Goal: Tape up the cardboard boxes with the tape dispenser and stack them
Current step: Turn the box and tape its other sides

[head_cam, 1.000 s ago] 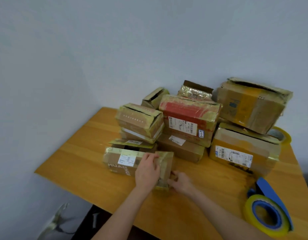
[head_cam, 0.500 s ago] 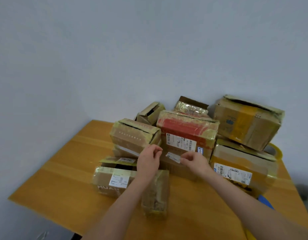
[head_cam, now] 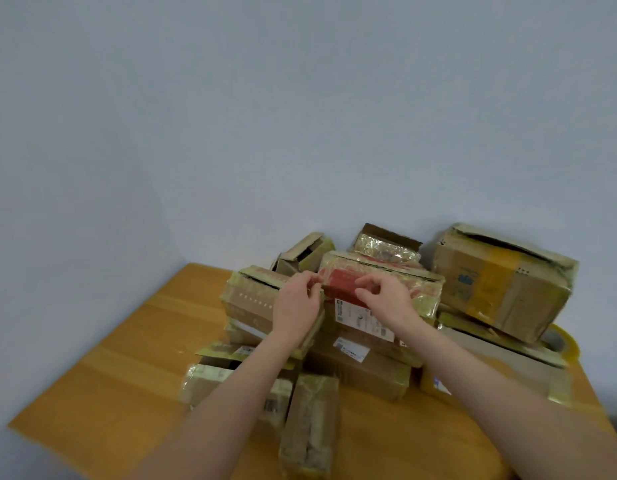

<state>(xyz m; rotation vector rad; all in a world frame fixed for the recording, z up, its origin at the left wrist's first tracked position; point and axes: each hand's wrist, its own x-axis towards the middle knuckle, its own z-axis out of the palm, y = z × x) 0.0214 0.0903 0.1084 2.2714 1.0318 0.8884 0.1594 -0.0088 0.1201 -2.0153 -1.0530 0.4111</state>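
2 hands on the red box (head_cam: 338, 287), mid-pile on the desk (head_cam: 109, 375). Left hand (head_cam: 296, 301) pinches its left top corner and right hand (head_cam: 385, 297) curls over its top. They're probably gripping each end to lift it level, though it's blurry.
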